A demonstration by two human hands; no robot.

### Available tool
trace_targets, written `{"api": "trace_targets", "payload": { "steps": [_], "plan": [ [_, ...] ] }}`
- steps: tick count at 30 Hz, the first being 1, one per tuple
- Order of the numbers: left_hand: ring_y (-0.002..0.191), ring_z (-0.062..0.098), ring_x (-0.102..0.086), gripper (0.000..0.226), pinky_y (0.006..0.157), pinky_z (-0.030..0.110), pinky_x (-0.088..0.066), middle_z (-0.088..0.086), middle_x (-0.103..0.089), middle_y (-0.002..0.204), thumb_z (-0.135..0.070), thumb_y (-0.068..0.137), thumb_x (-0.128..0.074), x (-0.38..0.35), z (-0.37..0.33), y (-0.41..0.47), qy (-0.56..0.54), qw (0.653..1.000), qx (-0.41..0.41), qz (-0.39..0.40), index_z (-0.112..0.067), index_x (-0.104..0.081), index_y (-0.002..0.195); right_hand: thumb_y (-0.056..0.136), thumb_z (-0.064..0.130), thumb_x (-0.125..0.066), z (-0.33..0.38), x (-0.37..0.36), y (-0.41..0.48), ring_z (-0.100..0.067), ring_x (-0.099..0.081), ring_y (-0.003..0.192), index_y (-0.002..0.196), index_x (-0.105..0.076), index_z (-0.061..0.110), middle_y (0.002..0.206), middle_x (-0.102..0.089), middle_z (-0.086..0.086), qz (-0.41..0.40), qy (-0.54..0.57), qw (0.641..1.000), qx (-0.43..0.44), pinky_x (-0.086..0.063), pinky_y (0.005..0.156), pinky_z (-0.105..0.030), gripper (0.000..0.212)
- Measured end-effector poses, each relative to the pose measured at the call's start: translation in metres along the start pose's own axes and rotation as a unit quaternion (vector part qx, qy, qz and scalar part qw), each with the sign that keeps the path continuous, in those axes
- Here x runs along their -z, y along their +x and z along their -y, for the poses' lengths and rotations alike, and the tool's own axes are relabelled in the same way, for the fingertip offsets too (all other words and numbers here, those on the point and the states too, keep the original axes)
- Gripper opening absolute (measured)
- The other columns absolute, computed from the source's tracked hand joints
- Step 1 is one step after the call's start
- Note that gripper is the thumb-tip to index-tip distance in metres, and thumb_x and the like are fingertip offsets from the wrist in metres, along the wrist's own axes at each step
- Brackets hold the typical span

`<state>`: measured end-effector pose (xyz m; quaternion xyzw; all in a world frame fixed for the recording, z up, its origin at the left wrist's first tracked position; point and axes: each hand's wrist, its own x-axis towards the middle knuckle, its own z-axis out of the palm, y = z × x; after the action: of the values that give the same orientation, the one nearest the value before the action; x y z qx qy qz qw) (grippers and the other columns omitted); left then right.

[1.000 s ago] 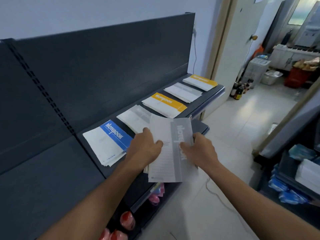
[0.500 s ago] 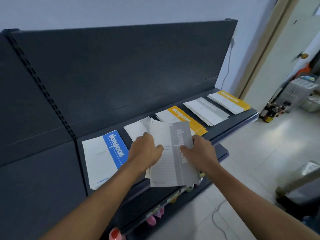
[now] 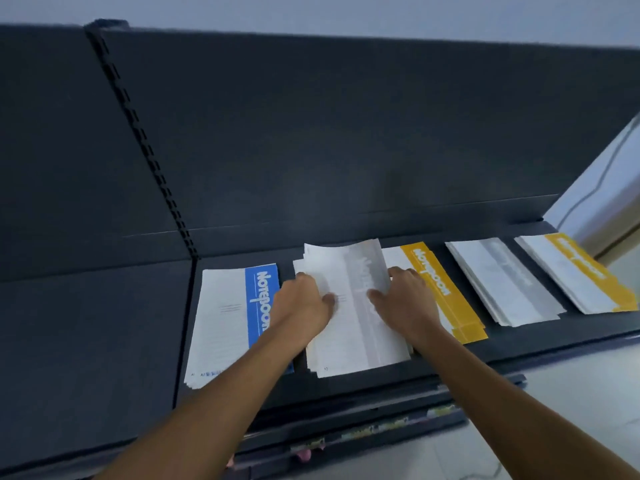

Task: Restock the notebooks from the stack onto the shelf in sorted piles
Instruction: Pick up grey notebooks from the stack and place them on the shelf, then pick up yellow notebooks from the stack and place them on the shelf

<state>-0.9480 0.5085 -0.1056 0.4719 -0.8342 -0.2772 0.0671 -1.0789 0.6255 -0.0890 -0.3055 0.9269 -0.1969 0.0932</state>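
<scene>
Here, your left hand (image 3: 304,303) and right hand (image 3: 401,299) hold the top grey notebook (image 3: 356,337) by its two long edges: each thumb lies on the cover, while the fingers curl past the edge, the left ones out of sight. The notebook sits over the near grey pile (image 3: 299,268), whose staggered edges show along its left and near sides; its far end is bowed slightly upward, and whether the rest lies flat on the pile cannot be told. You stand before a dark shelf (image 3: 346,389) that carries five piles in a row. From left to right these are the blue pile (image 3: 225,323), just beside your left wrist and partly crossed by your forearm; the near grey pile under your hands; the first yellow pile (image 3: 446,303), which your right hand partly covers; the far grey pile (image 3: 502,282); and the second yellow pile (image 3: 575,271) at the right end. The piles lie apart from one another with strips of bare shelf between them, each fanned a little. Behind them rises the dark back panel (image 3: 311,133), divided by a slotted upright (image 3: 145,140). Below the shelf's front edge a lower shelf (image 3: 346,415) holds coloured goods (image 3: 374,429), too blurred to identify.
</scene>
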Motion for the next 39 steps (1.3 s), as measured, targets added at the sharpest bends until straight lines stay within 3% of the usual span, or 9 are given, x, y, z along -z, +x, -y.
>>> {"api": "trace_targets", "payload": {
  "steps": [3, 8, 12, 17, 23, 26, 33, 37, 39],
  "plan": [
    [0.081, 0.024, -0.058, 0.042, 0.061, 0.032, -0.044, 0.004, -0.057, 0.090, -0.044, 0.094, -0.064, -0.006, -0.005, 0.006, 0.022, 0.999, 0.026, -0.015, -0.006, -0.057, 0.110, 0.091, 0.031, -0.063, -0.003, -0.009, 0.016, -0.020, -0.050, 0.075, 0.097, -0.056, 0.012, 0.096, -0.056, -0.003, 0.011, -0.011, 0.999, 0.031, -0.029, 0.050, -0.025, 0.022],
    [0.074, 0.019, -0.048, 0.038, 0.052, 0.027, -0.035, -0.003, -0.044, 0.078, -0.042, 0.094, -0.066, -0.013, -0.006, 0.007, 0.069, 0.995, 0.051, -0.048, -0.007, -0.058, 0.108, 0.091, 0.033, -0.063, -0.006, -0.023, 0.026, -0.018, -0.051, 0.069, 0.090, -0.048, 0.016, 0.082, -0.052, 0.000, 0.026, -0.025, 0.997, 0.069, -0.030, 0.049, -0.026, 0.022],
    [0.078, 0.023, -0.051, 0.039, 0.063, 0.033, -0.042, 0.004, -0.056, 0.092, -0.046, 0.094, -0.064, -0.013, -0.007, 0.004, 0.105, 0.991, 0.063, -0.048, -0.009, -0.059, 0.105, 0.093, 0.037, -0.064, -0.007, -0.024, 0.027, -0.014, -0.043, 0.061, 0.089, -0.046, 0.016, 0.070, -0.042, 0.006, 0.038, -0.048, 0.994, 0.092, -0.025, 0.046, -0.022, 0.028],
    [0.097, 0.031, -0.061, 0.046, 0.067, 0.036, -0.042, 0.010, -0.058, 0.113, -0.053, 0.096, -0.056, -0.009, -0.009, 0.000, 0.157, 0.985, 0.068, -0.038, -0.010, -0.062, 0.111, 0.095, 0.035, -0.063, -0.008, -0.017, 0.030, -0.018, -0.049, 0.069, 0.102, -0.057, 0.010, 0.080, -0.049, 0.000, 0.033, -0.067, 0.989, 0.128, -0.029, 0.049, -0.022, 0.028],
    [0.078, 0.025, -0.050, 0.031, 0.066, 0.035, -0.041, 0.005, -0.057, 0.103, -0.045, 0.097, -0.052, 0.013, -0.004, -0.006, 0.134, 0.985, 0.069, -0.078, -0.014, -0.053, 0.090, 0.097, 0.032, -0.061, -0.001, -0.009, 0.030, -0.022, -0.064, 0.097, 0.122, -0.059, 0.009, 0.109, -0.064, -0.007, -0.020, -0.077, 0.982, 0.171, -0.044, 0.071, -0.025, 0.035],
    [0.078, 0.025, -0.053, 0.025, 0.067, 0.036, -0.044, 0.004, -0.059, 0.099, -0.039, 0.097, -0.053, 0.028, 0.005, -0.011, 0.114, 0.985, 0.060, -0.111, -0.015, -0.058, 0.097, 0.096, 0.032, -0.061, 0.012, -0.008, 0.027, -0.022, -0.065, 0.105, 0.127, -0.060, 0.012, 0.121, -0.065, -0.005, -0.022, -0.060, 0.978, 0.198, -0.052, 0.079, -0.028, 0.037],
    [0.091, 0.024, -0.065, 0.031, 0.080, 0.039, -0.055, -0.001, -0.067, 0.109, -0.039, 0.098, -0.054, 0.073, 0.049, -0.039, 0.072, 0.982, 0.073, -0.159, -0.018, -0.064, 0.119, 0.097, 0.030, -0.057, 0.082, -0.024, 0.007, -0.023, -0.064, 0.103, 0.120, -0.061, 0.018, 0.119, -0.064, -0.001, 0.042, -0.014, 0.947, 0.318, -0.049, 0.077, -0.031, 0.026],
    [0.070, 0.016, -0.057, 0.019, 0.065, 0.032, -0.048, -0.005, -0.062, 0.091, -0.033, 0.094, -0.054, 0.104, 0.086, -0.069, 0.059, 0.969, 0.115, -0.209, -0.019, -0.065, 0.103, 0.098, 0.029, -0.055, 0.134, -0.045, -0.019, -0.025, -0.064, 0.103, 0.124, -0.060, 0.019, 0.122, -0.061, 0.000, 0.085, 0.003, 0.916, 0.392, -0.053, 0.080, -0.036, 0.029],
    [0.075, 0.020, -0.060, 0.016, 0.067, 0.034, -0.052, -0.004, -0.064, 0.094, -0.031, 0.093, -0.054, 0.123, 0.106, -0.088, 0.051, 0.964, 0.140, -0.221, -0.021, -0.065, 0.100, 0.098, 0.030, -0.053, 0.163, -0.056, -0.035, -0.024, -0.063, 0.104, 0.122, -0.060, 0.019, 0.120, -0.061, 0.002, 0.110, 0.012, 0.897, 0.429, -0.053, 0.081, -0.038, 0.027]
  ]
}}
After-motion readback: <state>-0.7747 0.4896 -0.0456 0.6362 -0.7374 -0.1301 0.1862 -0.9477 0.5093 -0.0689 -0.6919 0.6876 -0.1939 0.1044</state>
